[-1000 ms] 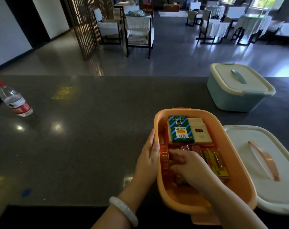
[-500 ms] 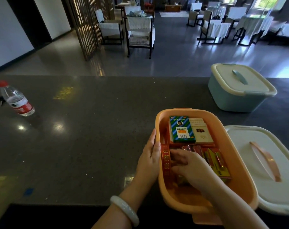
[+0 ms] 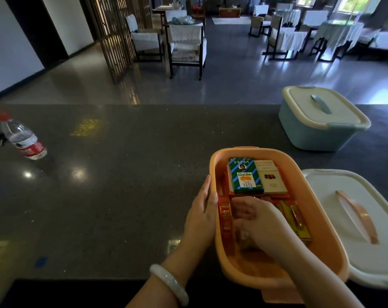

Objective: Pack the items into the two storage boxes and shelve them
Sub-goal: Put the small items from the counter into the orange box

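Starting at far left: water bottle [image 3: 22, 137] lying tilted on dark counter [image 3: 122, 185], well apart from the work and unlikely to interfere. Next, left hand [image 3: 203, 213] with fingers straight and pressed together, flat against the outer left wall of orange storage box [image 3: 317, 210], steadying it; too hard a sideways push from inside could slide the box out from under that light brace, since nothing is actually gripping the rim. Upright just inside that wall, a red packet [image 3: 225, 221], standing on edge and liable to tip over onto its neighbours if nudged. Right hand [image 3: 261, 223] down in the box beside it, fingers curled on something small among the packets; exactly what is pinched, hidden under the knuckles, cannot tell. Farther back, green Golden box [image 3: 245, 175] and a cream box [image 3: 269, 177] lying flat side by side, settled. To the right, yellow packets [image 3: 296, 221] sloping against the wall, prone to slip or ride up and foul the lid. Beyond, white lid [image 3: 353, 221] resting on the counter just beside the box, partly past the near counter edge, so a careless elbow could knock it off. At far right rear, blue storage box [image 3: 317, 134], lid on, apart from the rest.
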A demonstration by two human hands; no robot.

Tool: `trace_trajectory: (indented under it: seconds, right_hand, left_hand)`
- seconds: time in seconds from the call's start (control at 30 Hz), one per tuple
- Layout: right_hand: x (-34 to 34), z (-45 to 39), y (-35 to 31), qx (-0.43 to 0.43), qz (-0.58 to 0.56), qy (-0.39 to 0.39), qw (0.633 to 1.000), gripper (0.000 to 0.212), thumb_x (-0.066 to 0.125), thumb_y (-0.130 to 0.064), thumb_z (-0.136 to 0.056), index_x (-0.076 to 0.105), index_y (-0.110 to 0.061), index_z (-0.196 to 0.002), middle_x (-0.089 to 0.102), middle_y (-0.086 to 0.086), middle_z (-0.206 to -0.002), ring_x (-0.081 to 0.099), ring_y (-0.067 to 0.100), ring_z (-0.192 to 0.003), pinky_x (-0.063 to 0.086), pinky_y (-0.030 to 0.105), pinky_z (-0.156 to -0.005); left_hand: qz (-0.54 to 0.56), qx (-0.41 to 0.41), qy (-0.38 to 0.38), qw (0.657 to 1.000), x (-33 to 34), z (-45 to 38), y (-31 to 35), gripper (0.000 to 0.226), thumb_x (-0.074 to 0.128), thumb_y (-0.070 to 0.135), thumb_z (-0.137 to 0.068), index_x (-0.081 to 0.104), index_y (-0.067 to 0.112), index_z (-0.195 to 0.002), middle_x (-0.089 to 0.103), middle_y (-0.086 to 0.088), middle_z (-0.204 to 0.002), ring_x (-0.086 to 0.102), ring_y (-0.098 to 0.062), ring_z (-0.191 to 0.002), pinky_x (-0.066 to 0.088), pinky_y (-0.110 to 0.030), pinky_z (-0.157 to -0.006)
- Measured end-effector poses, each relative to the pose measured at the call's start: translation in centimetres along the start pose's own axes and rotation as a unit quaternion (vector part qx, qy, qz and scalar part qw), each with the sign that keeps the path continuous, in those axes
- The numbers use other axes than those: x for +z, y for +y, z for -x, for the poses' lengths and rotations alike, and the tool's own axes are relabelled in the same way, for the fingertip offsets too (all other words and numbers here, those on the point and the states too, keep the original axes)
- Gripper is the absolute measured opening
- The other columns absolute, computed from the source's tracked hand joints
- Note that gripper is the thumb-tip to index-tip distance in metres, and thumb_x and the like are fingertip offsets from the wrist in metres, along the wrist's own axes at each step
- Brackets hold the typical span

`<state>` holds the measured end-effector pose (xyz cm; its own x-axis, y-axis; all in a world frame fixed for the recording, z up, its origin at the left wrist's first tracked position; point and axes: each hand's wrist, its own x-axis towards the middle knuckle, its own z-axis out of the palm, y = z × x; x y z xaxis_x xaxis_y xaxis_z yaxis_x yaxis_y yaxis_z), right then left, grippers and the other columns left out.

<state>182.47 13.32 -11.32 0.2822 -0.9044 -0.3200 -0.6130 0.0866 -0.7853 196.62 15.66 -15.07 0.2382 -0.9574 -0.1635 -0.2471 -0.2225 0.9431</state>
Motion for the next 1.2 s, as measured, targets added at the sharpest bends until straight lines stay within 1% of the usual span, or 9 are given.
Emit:
trace_trajectory:
  seconds: [0.13,0.33,0.47,0.57,0.67,0.73,0.8,1.0,1.2]
  right_hand:
    - [-0.3,-0.7,-1.2,-0.002,0.024,0.027,0.999,0.039,0.065,-0.013,-0.088,0.055,-0.032,-0.121,0.064,-0.015,-0.101,0.062,-0.001,-0.092,0.055,0.024,-0.081]
    - [-0.2,-2.4,-3.9,-0.044,0.058,0.043,0.996,0.044,0.064,-0.013,-0.089,0.052,-0.028,-0.129,0.063,-0.011,-0.117,0.059,0.001,-0.104,0.047,0.016,-0.082]
    - [1.3,-4.8,-6.8,-0.088,0.096,0.044,0.991,0.043,0.066,-0.017,-0.087,0.055,-0.025,-0.128,0.064,-0.005,-0.116,0.061,0.005,-0.090,0.051,0.021,-0.076]
    - [3.2,-7.2,-9.9,-0.096,0.229,0.084,0.965,0.047,0.066,-0.033,-0.086,0.048,-0.034,-0.129,0.059,-0.006,-0.115,0.053,-0.001,-0.067,0.041,0.013,-0.050]
    - [5.6,-10.0,-13.3,-0.118,0.262,0.079,0.955,0.049,0.066,-0.035,-0.086,0.045,-0.034,-0.131,0.056,-0.001,-0.121,0.061,0.007,-0.084,0.054,0.024,-0.067]
    - [7.7,-11.7,-15.6,-0.124,0.247,0.041,0.960,0.049,0.066,-0.034,-0.086,0.046,-0.034,-0.131,0.055,-0.001,-0.120,0.062,0.006,-0.075,0.055,0.025,-0.063]
    - [10.3,-13.3,-17.7,-0.149,0.245,-0.009,0.958,0.047,0.068,-0.035,-0.085,0.050,-0.033,-0.129,0.055,-0.004,-0.119,0.060,0.003,-0.074,0.049,0.020,-0.061]
    - [20.1,-17.7,-24.3,-0.206,0.256,-0.140,0.934,0.044,0.071,-0.032,-0.084,0.057,-0.025,-0.125,0.059,-0.006,-0.118,0.055,0.006,-0.095,0.044,0.020,-0.082]
    - [30.3,-22.7,-29.6,-0.209,0.213,-0.192,0.935,0.057,0.074,-0.030,-0.080,0.051,-0.018,-0.132,0.057,0.002,-0.126,0.057,0.014,-0.105,0.050,0.027,-0.083]
  left_hand:
    - [0.004,0.001,-0.008,1.000,-0.3,-0.2,0.1,0.040,0.029,0.070,-0.084,0.012,0.070,-0.120,0.047,0.000,-0.144,0.056,-0.023,-0.121,0.048,-0.050,-0.099]
    - [0.049,-0.040,0.008,0.998,-2.4,-1.2,-1.0,0.045,0.038,0.059,-0.093,0.030,0.061,-0.137,0.052,-0.003,-0.138,0.056,-0.019,-0.119,0.048,-0.045,-0.100]
    - [0.014,-0.010,0.035,0.999,-7.0,-2.2,-1.6,0.043,0.041,0.049,-0.098,0.034,0.053,-0.140,0.047,0.014,-0.132,0.049,0.006,-0.106,0.042,-0.018,-0.085]
    - [-0.030,0.006,0.073,0.997,-11.6,-3.1,-2.1,0.041,0.046,0.040,-0.100,0.042,0.040,-0.141,0.052,0.005,-0.129,0.053,-0.001,-0.108,0.040,-0.016,-0.089]
    - [-0.076,0.002,0.121,0.990,-16.7,-3.9,-3.2,0.038,0.048,0.032,-0.100,0.049,0.031,-0.138,0.054,0.003,-0.121,0.054,-0.004,-0.103,0.037,-0.002,-0.076]
    - [-0.091,-0.005,0.151,0.984,-20.0,-4.3,-4.3,0.035,0.051,0.029,-0.099,0.053,0.028,-0.134,0.055,0.001,-0.120,0.054,-0.006,-0.099,0.036,0.001,-0.072]
    - [-0.107,-0.022,0.176,0.978,-23.2,-4.8,-5.6,0.034,0.053,0.029,-0.098,0.055,0.026,-0.132,0.056,-0.001,-0.123,0.055,-0.008,-0.102,0.036,-0.006,-0.079]
    - [-0.272,-0.112,0.227,0.928,-33.4,-6.3,-11.1,0.048,0.051,0.041,-0.097,0.044,0.023,-0.141,0.043,-0.004,-0.141,0.044,-0.021,-0.128,0.038,-0.037,-0.108]
    - [-0.401,-0.231,0.186,0.867,-40.6,-7.5,-16.8,0.081,0.044,0.061,-0.092,0.008,0.024,-0.155,-0.003,-0.009,-0.162,-0.007,-0.033,-0.148,0.006,-0.052,-0.118]
